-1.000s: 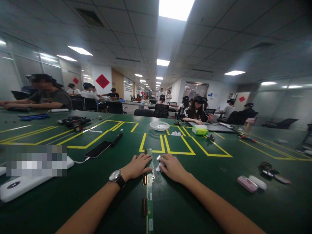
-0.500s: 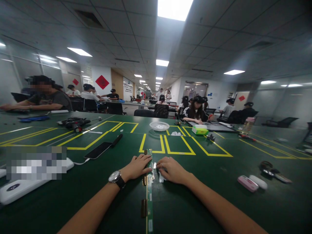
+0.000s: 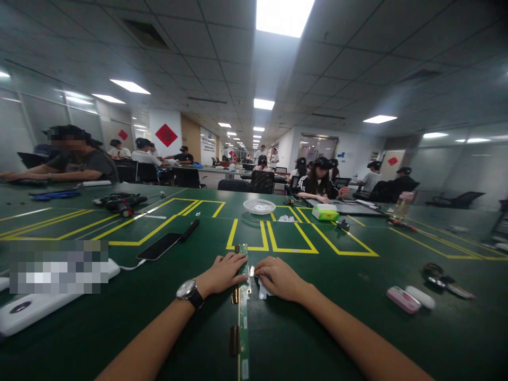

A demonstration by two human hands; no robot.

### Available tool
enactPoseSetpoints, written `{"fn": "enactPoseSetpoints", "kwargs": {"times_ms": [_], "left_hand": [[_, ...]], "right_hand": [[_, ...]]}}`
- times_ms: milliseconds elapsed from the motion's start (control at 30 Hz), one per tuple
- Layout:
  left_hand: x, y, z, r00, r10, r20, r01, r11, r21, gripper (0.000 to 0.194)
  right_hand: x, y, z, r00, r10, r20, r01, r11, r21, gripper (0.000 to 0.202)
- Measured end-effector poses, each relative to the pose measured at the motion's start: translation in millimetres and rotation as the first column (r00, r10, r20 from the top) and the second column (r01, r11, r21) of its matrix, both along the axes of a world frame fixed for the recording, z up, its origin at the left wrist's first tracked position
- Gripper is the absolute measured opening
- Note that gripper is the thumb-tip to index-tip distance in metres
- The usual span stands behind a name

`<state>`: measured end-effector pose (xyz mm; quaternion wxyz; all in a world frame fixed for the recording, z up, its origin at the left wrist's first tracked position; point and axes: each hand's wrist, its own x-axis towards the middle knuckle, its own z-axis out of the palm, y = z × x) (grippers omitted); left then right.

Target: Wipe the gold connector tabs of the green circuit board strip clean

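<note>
A long, narrow green circuit board (image 3: 245, 338) runs away from me along the table, with brown flex strips (image 3: 234, 340) on its left edge. My left hand (image 3: 224, 272), with a watch on its wrist, presses its fingers and thumb on the board's far part and holds it down. Just right of the board, my right hand (image 3: 281, 278) has thumb and fingertips pinched at a small silvery tab (image 3: 251, 271) on the board's edge. Partly under that hand lies a white scrap (image 3: 262, 290), perhaps paper or film.
Beyond the board stands a clear plastic dish (image 3: 259, 207). A phone (image 3: 161, 246) on a cable and a white device (image 3: 51, 304) lie left; a pink case (image 3: 404, 299) lies right. Farther off are a power drill (image 3: 123, 202) and a green-yellow box (image 3: 325, 212). Other people sit around.
Both hands stay almost where they were on the board. My right fingers have shifted very slightly at the silvery tab.
</note>
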<state>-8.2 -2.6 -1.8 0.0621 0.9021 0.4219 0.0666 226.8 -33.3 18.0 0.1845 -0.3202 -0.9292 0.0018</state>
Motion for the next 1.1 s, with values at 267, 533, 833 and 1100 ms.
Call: {"fn": "enactPoseSetpoints", "kwargs": {"times_ms": [267,533,833,1100], "left_hand": [[1.7,-1.1,0.4,1.000,0.012,-0.020,-0.012,1.000,-0.011,0.056],[3.3,-1.2,-0.4,0.999,0.031,-0.029,-0.032,0.999,-0.043,0.056],[4.8,-4.6,2.3,0.999,0.039,0.004,-0.038,0.998,-0.041,0.054],[3.8,-3.1,1.5,0.999,0.029,0.039,-0.027,0.998,-0.049,0.056]], "right_hand": [[1.4,3.1,-4.0,0.996,0.084,-0.030,-0.085,0.996,-0.021,0.032],[1.5,7.0,-5.7,0.981,0.163,-0.108,-0.175,0.977,-0.120,0.041],[4.9,8.8,-6.9,0.981,0.165,-0.104,-0.179,0.973,-0.144,0.044],[5.5,9.4,1.2,0.977,0.207,-0.049,-0.210,0.976,-0.061,0.046]]}}
